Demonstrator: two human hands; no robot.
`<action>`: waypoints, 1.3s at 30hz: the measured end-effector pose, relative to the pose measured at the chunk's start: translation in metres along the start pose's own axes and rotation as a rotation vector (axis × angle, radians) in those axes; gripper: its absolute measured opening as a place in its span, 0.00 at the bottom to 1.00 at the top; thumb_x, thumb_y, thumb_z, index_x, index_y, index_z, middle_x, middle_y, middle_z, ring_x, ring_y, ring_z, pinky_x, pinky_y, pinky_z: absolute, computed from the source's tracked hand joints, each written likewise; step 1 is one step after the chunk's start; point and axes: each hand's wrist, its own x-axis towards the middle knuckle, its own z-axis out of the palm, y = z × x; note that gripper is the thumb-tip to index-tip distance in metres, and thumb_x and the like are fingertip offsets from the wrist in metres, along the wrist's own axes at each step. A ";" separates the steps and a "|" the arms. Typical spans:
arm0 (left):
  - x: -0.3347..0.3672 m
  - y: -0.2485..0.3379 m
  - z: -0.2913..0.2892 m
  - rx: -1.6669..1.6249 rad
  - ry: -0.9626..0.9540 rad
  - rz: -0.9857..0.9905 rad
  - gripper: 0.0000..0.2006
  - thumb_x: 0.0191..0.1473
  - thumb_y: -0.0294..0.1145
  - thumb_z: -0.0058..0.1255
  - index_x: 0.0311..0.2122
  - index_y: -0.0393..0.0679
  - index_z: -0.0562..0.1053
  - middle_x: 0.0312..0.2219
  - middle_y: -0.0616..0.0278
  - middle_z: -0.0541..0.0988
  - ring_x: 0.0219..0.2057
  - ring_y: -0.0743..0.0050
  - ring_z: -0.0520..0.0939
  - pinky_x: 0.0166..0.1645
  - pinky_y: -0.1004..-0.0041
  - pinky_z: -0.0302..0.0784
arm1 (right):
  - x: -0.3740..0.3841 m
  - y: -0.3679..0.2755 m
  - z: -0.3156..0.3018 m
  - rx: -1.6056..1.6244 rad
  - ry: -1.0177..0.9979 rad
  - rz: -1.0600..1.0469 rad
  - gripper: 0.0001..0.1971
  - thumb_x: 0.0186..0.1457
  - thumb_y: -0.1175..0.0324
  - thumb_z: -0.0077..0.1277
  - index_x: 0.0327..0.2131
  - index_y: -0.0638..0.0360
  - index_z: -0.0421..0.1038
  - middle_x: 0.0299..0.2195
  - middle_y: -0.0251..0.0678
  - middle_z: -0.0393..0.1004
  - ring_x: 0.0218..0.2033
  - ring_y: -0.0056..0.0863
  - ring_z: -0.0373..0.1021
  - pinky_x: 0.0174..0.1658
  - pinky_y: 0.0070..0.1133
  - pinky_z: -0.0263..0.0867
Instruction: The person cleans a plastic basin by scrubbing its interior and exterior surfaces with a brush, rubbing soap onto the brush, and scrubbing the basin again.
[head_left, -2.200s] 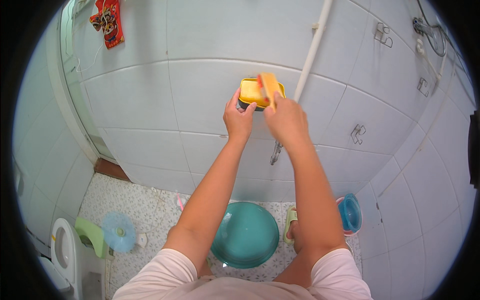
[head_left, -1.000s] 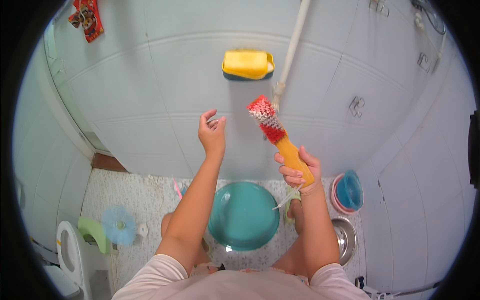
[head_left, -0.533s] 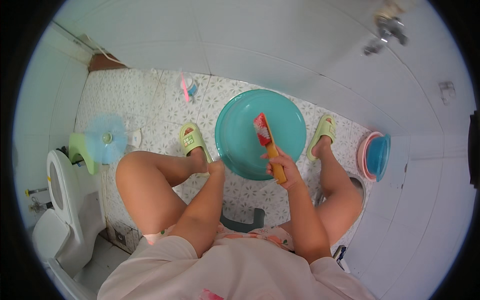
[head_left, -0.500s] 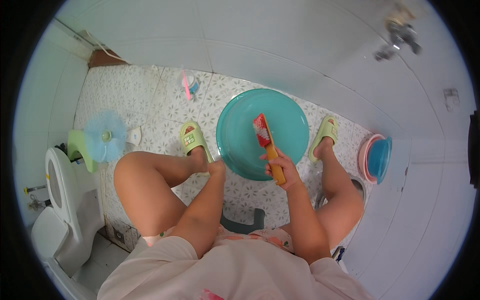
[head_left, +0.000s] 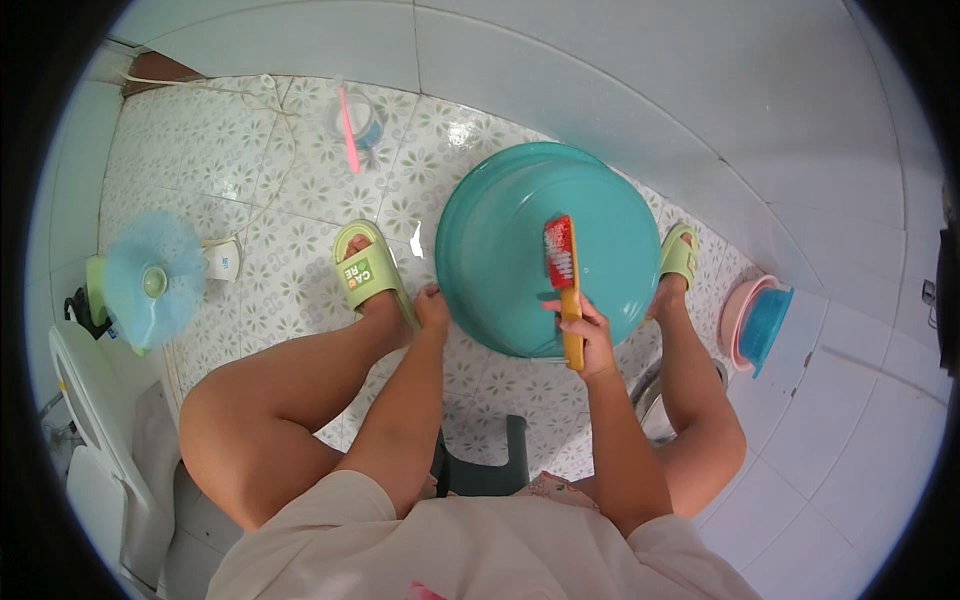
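Observation:
My right hand (head_left: pixel 588 335) is closed round the yellow handle of a scrubbing brush (head_left: pixel 562 255). Its red head with pale bristles is over a large green plastic basin (head_left: pixel 500 310), which seems to sit bottom up on the floor between my feet. My left hand (head_left: pixel 432 308) reaches down beside my left foot, its fingers closed at the basin's left rim; their grip is partly hidden.
Light green slippers (head_left: pixel 362 275) are on my feet. A clear tub (head_left: pixel 368 132) with a pink stick, a blue-bladed fan (head_left: pixel 155 275) and a white toilet (head_left: pixel 115 430) are leftward. Small pink and blue basins (head_left: pixel 762 325) lean rightward. A dark green stool (head_left: pixel 490 470) is below me.
The view has shifted closer to the floor, so the basin looks larger. The brush has turned more upright over the basin, still in my right hand. My left hand stays near the rim.

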 end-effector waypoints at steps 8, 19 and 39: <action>-0.002 0.022 -0.010 -0.295 -0.418 -0.255 0.17 0.48 0.29 0.44 0.46 0.40 0.68 0.32 0.65 0.73 0.30 0.72 0.71 0.37 0.72 0.67 | -0.003 -0.003 -0.016 -0.022 0.041 -0.035 0.32 0.39 0.79 0.42 0.55 0.66 0.62 0.39 0.43 0.74 0.42 0.25 0.65 0.46 0.16 0.57; -0.124 0.152 -0.067 -0.502 -0.329 -0.028 0.33 0.58 0.56 0.40 0.50 0.28 0.65 0.44 0.51 0.72 0.44 0.60 0.73 0.50 0.66 0.67 | -0.084 -0.055 -0.028 0.082 0.080 -0.278 0.32 0.40 0.78 0.44 0.55 0.67 0.60 0.33 0.41 0.73 0.36 0.25 0.67 0.41 0.18 0.62; -0.293 0.297 -0.227 -0.375 0.033 0.705 0.24 0.58 0.46 0.43 0.36 0.27 0.70 0.30 0.50 0.77 0.29 0.64 0.78 0.35 0.67 0.74 | -0.244 -0.080 -0.012 0.273 -0.044 -0.456 0.31 0.44 0.80 0.45 0.57 0.61 0.59 0.33 0.38 0.72 0.22 0.18 0.65 0.22 0.14 0.65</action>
